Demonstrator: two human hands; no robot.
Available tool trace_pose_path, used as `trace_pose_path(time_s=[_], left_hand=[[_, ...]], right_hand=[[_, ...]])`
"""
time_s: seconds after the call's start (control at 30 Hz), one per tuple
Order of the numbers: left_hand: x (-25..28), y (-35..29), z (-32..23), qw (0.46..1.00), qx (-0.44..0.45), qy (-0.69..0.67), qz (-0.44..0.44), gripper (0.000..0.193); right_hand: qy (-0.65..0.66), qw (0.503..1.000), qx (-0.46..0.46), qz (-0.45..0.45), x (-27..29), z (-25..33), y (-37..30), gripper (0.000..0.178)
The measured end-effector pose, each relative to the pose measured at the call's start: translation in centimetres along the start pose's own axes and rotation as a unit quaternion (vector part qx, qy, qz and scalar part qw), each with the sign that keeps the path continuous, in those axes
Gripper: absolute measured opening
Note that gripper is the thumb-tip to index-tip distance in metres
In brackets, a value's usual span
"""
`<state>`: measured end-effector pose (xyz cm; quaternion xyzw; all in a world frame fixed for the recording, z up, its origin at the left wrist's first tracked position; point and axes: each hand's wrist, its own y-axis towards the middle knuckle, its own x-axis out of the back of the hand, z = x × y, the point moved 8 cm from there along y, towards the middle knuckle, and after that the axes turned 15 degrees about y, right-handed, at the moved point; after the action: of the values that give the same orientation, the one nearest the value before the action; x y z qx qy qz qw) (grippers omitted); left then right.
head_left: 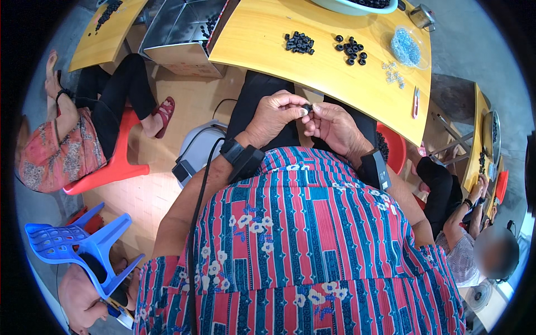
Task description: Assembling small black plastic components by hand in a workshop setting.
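Above my lap, just short of the table's near edge, I hold a small black part (307, 108). My left hand (269, 118) pinches it between thumb and forefinger. Against its other side press the fingertips of my right hand (336, 127). The fingers cover most of the part, so its full shape is hidden. On the yellow table (257, 47) lie a cluster of black cylindrical pieces (300, 43) and, beside it, a looser group of rounder black pieces (350, 50). Small clear pieces (393, 75) are scattered farther right.
A clear tub of small bluish pieces (406, 47), red-handled snips (416, 103), a metal cup (422, 17) and a pale basin (357, 6) stand on the table. A red basin (393, 148) is below. Other people sit left and right. A cable (194, 240) runs down my front.
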<state>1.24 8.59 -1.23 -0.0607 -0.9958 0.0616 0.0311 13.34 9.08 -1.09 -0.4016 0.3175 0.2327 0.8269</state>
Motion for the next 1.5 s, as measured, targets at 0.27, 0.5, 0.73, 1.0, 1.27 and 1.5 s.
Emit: trace_pose_path(time_s=[0.27,0.5,0.73,1.0,1.27,1.5], left_hand=[[0.0,0.2,0.3,1.0,-0.018,0.018,-0.005,0.016],[-0.1,0.2,0.4,0.999,-0.023,0.045,0.002,0.017],[0.0,0.0,0.3,0.999,-0.018,0.046,0.002,0.013],[0.0,0.1,-0.2,0.994,-0.034,0.105,-0.006,0.012],[0.0,0.2,0.0,0.994,-0.038,0.099,-0.001,0.014],[-0.8,0.0,0.6,0.998,0.003,0.03,0.047,0.028]], right_hand=[[0.026,1.0,-0.003,0.006,0.2,-0.6,0.3,0.02],[-0.01,1.0,0.016,-0.012,0.0,-0.4,0.1,0.022],[-0.027,1.0,-0.004,0.005,-0.2,-0.5,0.0,0.024],[0.018,1.0,-0.016,0.005,-0.3,-0.7,0.1,0.022],[0.064,0.998,-0.014,-0.004,-0.2,-0.9,0.1,0.02],[-0.052,0.997,0.06,0.018,-0.2,0.0,0.1,0.02]])
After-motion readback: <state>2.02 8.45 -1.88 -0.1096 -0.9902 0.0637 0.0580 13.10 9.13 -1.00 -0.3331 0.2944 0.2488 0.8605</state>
